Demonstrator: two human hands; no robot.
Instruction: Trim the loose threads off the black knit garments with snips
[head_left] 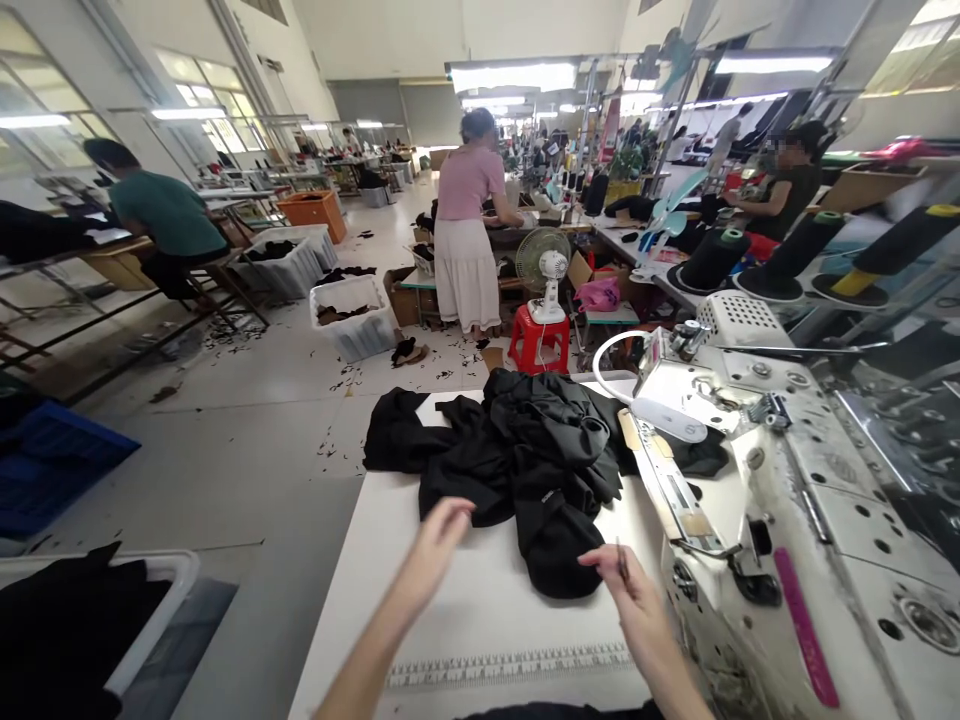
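A heap of black garment pieces [555, 430] lies on the white table of a sewing machine [742, 440]. One black cloth piece [555, 550] with a small pale label hangs toward me at the front of the heap. My left hand [442, 530] is at the heap's front left edge, its fingers curled together; whatever they hold, if anything, is hidden. Beside the front piece, my right hand [634, 590] is closed around a thin dark tool [622, 560], too small to name surely. Its fingertips are at the cloth's right edge.
A ruler strip [510, 664] runs along the table's near edge. Large black thread cones [712, 260] stand behind the machine. At lower left is a bin [187, 580] of black cloth. A fan [553, 265] sits on a red stool [538, 340]; several people work beyond.
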